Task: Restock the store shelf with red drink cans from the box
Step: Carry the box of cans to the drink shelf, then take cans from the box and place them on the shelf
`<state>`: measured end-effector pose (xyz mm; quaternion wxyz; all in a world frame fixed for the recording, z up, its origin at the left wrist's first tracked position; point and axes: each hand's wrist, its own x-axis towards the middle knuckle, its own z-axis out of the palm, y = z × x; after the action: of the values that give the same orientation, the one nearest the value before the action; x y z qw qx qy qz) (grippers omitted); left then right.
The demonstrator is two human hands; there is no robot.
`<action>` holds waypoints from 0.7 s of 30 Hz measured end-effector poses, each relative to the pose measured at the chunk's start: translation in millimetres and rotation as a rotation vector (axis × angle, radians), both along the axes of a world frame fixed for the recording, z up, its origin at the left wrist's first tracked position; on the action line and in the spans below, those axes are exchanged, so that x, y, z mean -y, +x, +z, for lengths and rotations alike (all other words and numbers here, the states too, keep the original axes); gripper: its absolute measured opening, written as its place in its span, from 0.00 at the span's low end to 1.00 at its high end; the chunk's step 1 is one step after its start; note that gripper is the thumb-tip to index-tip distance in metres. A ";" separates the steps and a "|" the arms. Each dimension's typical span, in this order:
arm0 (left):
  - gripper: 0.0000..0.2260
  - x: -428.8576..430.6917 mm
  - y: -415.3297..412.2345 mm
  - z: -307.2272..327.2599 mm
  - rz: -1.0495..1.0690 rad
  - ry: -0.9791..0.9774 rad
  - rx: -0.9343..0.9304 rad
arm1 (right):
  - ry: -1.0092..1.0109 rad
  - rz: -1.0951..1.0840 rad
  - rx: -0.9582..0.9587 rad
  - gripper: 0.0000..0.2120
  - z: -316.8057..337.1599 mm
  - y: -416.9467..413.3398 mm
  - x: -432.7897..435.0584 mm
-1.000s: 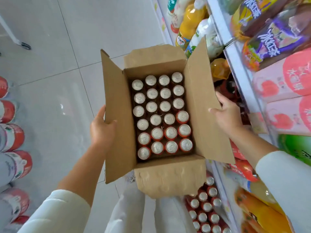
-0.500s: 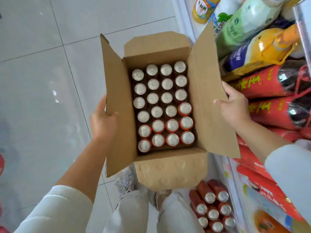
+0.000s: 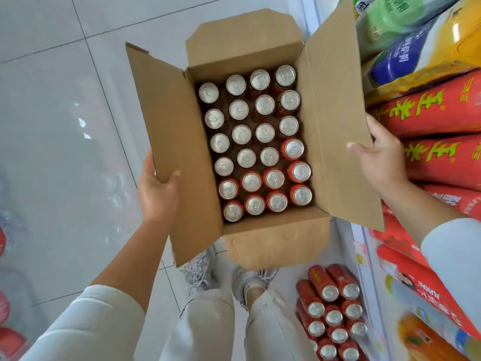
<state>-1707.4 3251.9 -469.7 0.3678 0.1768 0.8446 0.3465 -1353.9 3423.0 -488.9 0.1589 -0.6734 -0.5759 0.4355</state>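
An open cardboard box (image 3: 179, 142) hangs in front of me above the floor, all its flaps folded out. Inside stand several red drink cans (image 3: 256, 142) with silver tops, packed in neat rows. My left hand (image 3: 158, 190) grips the left flap and side of the box, thumb over the flap's edge. My right hand (image 3: 381, 157) grips the right flap the same way, next to the shelf. More red cans (image 3: 331, 306) stand on the lowest shelf at the bottom right.
The store shelf (image 3: 360, 252) runs along the right, stacked with red drink packs (image 3: 426, 110) and yellow, green and blue bags (image 3: 416, 45). White tiled floor (image 3: 65, 131) lies to the left. My two sneakers (image 3: 223, 274) show under the box. Red items line the far left edge.
The view has tilted down and closer to the shelf. The box sits nearer and larger in view. Both hands keep the same hold on the flaps.
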 end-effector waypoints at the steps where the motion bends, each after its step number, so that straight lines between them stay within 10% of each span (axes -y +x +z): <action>1: 0.25 1.1 -2.5 -2.5 -0.008 -0.014 -0.017 | -0.003 0.002 0.007 0.33 -1.8 2.5 0.3; 9: 0.42 11.9 -27.7 -19.1 -0.123 -0.232 -0.171 | 0.020 0.029 0.304 0.36 15.7 7.7 3.3; 14: 0.41 8.9 -34.1 -18.0 -0.739 -0.415 -0.577 | 0.312 0.196 0.565 0.31 47.3 -9.0 28.5; 21: 0.33 -9.0 -31.9 -33.9 -1.211 -0.457 -0.674 | 0.090 0.332 0.292 0.19 17.7 -61.1 74.9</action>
<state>-1739.2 3260.9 -503.6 0.2428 0.6288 0.7174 -0.1761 -1415.0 3348.0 -471.3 0.0300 -0.6174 -0.7146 0.3274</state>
